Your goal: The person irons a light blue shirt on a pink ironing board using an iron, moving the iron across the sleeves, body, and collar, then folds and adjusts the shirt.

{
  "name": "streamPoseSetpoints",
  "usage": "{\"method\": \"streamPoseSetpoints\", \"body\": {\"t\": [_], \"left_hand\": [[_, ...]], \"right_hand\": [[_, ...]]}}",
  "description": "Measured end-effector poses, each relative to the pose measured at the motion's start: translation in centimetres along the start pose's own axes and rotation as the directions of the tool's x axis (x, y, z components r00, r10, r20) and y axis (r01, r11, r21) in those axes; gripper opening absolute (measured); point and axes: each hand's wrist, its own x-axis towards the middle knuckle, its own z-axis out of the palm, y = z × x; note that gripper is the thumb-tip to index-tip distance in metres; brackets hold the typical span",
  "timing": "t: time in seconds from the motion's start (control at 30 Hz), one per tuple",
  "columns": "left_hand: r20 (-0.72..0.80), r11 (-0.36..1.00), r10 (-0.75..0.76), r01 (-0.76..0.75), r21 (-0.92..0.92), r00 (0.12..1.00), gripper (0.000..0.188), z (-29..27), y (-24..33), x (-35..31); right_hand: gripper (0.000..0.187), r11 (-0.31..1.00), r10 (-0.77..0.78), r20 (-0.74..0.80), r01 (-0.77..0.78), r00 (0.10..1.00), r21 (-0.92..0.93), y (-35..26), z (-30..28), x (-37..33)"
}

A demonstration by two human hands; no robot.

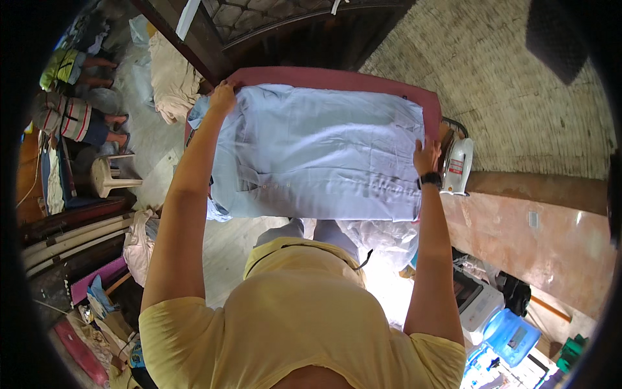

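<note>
A light blue button-up shirt (pixel 324 142) lies spread on a dark red padded ironing board (pixel 337 79), with wrinkles and a row of small buttons along its near side. At the shirt's far left corner, my left hand (pixel 223 97) has its fingers bent down over the cloth and closed on it. My right hand (pixel 427 157), with a dark band on the wrist, rests at the shirt's right edge with its fingers apart. Just right of that hand, a white iron (pixel 457 166) stands at the board's end. Part of the shirt hangs over the board's near and left edges.
A dark door with a lattice grille (pixel 259 23) stands beyond the board. Beige cloth (pixel 172 78) is piled at the far left, near a plastic stool (pixel 111 176). Two other people are at the far left. A blue water jug (pixel 512 337) is at the lower right.
</note>
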Motion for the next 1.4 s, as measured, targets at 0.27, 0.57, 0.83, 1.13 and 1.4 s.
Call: {"method": "streamPoseSetpoints", "body": {"t": [0.27, 0.57, 0.83, 1.13, 1.4], "left_hand": [[0.116, 0.989, -0.070, 0.053, 0.141, 0.991, 0.053, -3.6, 0.0, -4.9], [-0.333, 0.972, 0.041, 0.040, 0.232, 0.942, 0.050, -5.3, 4.6, -4.5], [-0.255, 0.698, 0.462, -0.526, -0.487, 0.849, 0.031, 1.4, 20.6, -3.1], [-0.120, 0.672, 0.411, -0.389, -0.630, 0.904, 0.023, 5.1, 22.8, -1.3], [-0.265, 0.689, 0.564, -0.622, -0.371, 0.782, 0.012, 4.5, 23.5, -1.4]], "right_hand": [[0.050, 0.995, 0.099, 0.117, -0.096, 0.988, -0.029, -2.4, 5.9, 10.5], [0.051, 0.930, 0.366, 0.049, -0.363, 0.929, -0.058, -1.5, 6.0, 11.8], [0.028, 0.673, -0.550, -0.028, 0.462, 0.835, 0.578, -17.0, 4.8, 8.0], [0.023, 0.639, -0.432, -0.042, 0.338, 0.901, 0.691, -21.1, 7.8, 5.0], [0.021, 0.666, -0.390, 0.008, 0.275, 0.921, 0.694, -20.7, 8.2, 4.6]]}}
